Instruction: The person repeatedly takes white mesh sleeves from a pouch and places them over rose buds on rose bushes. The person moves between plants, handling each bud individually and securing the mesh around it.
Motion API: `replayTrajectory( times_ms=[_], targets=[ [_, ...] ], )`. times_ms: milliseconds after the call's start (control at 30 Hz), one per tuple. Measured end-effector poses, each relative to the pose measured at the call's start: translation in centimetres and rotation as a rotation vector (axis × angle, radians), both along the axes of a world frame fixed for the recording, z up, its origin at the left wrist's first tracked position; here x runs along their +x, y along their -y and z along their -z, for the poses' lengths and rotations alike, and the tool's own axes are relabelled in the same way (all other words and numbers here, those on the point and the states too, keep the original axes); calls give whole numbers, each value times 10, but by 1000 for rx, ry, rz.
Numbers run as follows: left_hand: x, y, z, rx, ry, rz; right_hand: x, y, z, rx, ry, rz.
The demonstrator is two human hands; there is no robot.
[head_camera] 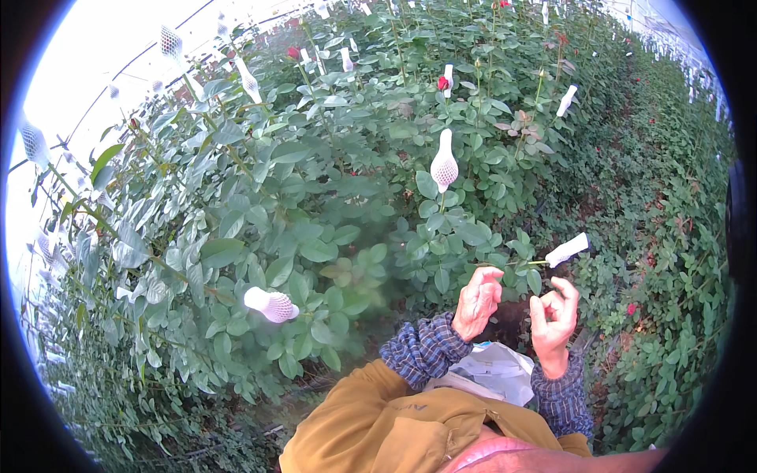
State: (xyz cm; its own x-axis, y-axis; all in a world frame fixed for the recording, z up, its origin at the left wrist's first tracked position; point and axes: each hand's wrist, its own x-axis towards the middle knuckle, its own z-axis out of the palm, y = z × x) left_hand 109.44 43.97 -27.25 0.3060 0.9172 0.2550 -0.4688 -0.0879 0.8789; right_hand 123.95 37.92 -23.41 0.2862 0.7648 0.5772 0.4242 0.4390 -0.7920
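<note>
A rose stem [537, 262] leans to the right just above my hands, its bud end covered by a white foam-net sleeve [568, 249]. My left hand [478, 303] is raised at the leafy part of this stem, fingers bent; whether they touch or pinch it is hidden. Just below the sleeve, my right hand [555, 325] has its thumb and curled forefinger apart, with nothing visible between them. Below and between my wrists is a white bag [497, 369], its mouth spread and its contents unclear. Another netted rose bud [444, 162] stands upright farther ahead.
Dense rose bushes [319, 195] fill the left and front. A netted bud [271, 305] tilts out at lower left, and long stems [157, 260] cross the left side. Uncovered red roses [443, 83] show behind. To the right runs a narrow gap [582, 195] beside another green row [680, 236].
</note>
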Motion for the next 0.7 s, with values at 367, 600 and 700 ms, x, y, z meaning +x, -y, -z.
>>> replayTrajectory(
  times_ms=[367, 600, 700],
  targets=[
    [22, 66, -14, 80, -331, -387, 17, -15, 0, -175, -42, -583],
    [58, 88, -64, -67, -253, -458, 58, -23, -51, 324, 270, -606],
    [71, 93, -72, -123, -93, -516, 69, -22, -70, 499, 318, -646]
  ],
)
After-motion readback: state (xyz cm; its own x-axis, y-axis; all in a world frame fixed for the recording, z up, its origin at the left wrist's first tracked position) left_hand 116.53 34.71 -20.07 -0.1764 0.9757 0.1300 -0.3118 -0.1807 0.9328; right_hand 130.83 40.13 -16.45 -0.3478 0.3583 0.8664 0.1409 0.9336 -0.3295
